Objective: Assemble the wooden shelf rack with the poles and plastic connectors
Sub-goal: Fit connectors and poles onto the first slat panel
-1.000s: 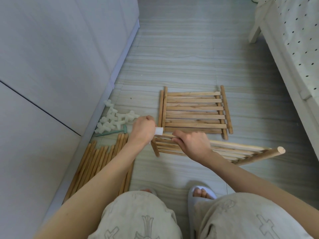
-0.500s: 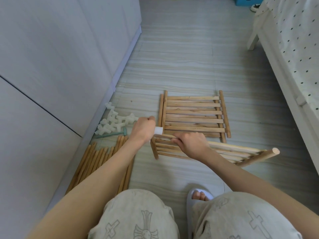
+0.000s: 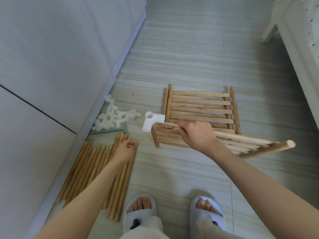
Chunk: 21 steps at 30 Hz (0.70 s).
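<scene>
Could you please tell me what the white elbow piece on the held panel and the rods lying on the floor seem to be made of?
The white elbow connector on the slatted wooden panel looks like smooth moulded plastic: uniform white, matte, with a round open socket. The loose round poles by the left hand look like unfinished light wood, probably pine or similar: tan, faint grain streaks, no gloss.

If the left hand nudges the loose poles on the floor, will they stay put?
Probably not. The poles look round and smooth, lying loose side by side on hard floor, so they would likely roll apart. They seem stiff and light. The left hand reaches them.
</scene>
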Available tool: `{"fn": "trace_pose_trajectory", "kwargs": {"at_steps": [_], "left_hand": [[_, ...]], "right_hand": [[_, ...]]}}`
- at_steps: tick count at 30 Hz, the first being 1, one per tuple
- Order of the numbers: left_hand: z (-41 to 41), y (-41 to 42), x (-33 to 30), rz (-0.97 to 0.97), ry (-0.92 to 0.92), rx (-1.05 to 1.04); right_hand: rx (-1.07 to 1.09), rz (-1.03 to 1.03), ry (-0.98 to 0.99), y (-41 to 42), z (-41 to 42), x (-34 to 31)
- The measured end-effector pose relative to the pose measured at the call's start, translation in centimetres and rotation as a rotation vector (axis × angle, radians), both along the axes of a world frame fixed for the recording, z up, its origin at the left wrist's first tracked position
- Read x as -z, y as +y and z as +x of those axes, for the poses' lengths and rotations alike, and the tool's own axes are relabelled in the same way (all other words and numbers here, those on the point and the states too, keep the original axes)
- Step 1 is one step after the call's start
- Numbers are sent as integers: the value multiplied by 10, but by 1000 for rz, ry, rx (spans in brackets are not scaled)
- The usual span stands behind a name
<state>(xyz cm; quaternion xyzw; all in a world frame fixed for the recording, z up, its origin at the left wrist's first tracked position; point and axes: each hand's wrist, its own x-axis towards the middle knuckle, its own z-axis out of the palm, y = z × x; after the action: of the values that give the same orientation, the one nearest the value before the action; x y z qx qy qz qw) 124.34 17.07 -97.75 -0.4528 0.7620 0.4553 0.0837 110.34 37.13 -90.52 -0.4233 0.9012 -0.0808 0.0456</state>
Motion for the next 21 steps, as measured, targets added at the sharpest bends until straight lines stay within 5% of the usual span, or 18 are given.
{"fn": "trace_pose_trajectory", "kwargs": {"at_steps": [11, 18, 21], "left_hand": [[36, 25, 84, -451, -366, 371], [29, 23, 88, -512, -577, 466], [25, 18, 79, -456, -462, 466]], "right_hand": [[27, -103, 17, -1, 0, 5], [24, -121, 22, -1, 1, 3], [27, -83, 24, -2, 0, 2]]}}
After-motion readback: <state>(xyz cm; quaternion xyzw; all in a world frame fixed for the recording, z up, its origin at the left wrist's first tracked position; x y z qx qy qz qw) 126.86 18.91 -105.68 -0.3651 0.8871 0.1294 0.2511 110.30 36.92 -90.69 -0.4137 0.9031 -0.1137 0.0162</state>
